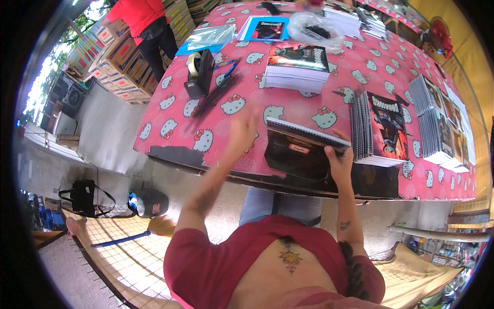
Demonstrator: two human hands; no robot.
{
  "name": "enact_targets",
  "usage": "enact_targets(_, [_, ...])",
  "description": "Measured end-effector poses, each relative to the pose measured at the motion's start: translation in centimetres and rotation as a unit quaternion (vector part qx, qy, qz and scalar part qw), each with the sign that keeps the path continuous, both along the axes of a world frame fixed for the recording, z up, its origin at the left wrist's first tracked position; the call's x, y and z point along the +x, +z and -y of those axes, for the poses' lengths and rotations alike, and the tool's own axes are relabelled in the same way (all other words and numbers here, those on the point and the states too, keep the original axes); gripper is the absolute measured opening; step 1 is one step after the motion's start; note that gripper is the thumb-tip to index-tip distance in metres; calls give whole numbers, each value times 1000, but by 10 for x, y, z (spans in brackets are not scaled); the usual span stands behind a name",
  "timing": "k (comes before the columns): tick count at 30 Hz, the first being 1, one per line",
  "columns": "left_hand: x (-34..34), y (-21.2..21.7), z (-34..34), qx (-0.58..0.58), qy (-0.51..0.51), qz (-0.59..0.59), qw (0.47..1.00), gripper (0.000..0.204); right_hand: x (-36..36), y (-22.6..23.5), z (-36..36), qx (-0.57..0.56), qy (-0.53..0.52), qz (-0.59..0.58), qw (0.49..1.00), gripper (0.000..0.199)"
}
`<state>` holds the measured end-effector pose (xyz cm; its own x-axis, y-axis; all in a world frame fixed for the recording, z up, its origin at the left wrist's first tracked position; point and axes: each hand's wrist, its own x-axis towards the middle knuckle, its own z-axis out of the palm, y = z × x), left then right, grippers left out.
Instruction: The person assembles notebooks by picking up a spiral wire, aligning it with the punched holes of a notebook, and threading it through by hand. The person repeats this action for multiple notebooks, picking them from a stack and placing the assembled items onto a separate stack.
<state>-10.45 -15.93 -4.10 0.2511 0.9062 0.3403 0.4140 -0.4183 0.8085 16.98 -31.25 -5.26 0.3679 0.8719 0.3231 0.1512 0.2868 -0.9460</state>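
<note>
Right hand: closed on the notebook's right end, thumb in front [339, 160].
Notebook: dark, glossy cover [303, 164], tilted at the table's near edge in front of the person, its spiral-bound edge uppermost; a small red-and-white label sits on the cover.
Left hand: raised left of the notebook, apart from it [243, 131]; motion blur smears the fingers, so I cannot tell how wide they stand.
Black coils: thin, springy strands in a loose bundle beyond the left hand [218, 98].
Right-hand stack: spiral-bound books just beside the right hand [381, 129], the top cover black and red with pale block lettering.
Middle stack: white page edges, illustrated glossy top cover, similar lettering [297, 69].
Tape dispenser: black, boxy, holding a pale roll [200, 77].
Plastic bag: clear, crumpled, dark contents [315, 33].
Tablecloth: pink, smooth, printed with white cartoon cat heads [175, 110].
</note>
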Motion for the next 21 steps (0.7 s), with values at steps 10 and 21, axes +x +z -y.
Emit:
enact_targets(10, [-60, -25, -124, 278, 183, -316, 888, 10, -2, 27, -6, 88, -69, 109, 988, 61])
enact_targets(21, [-1, 60, 28, 6, -28, 23, 999, 21, -90, 88, -63, 53, 6, 488, 871, 12])
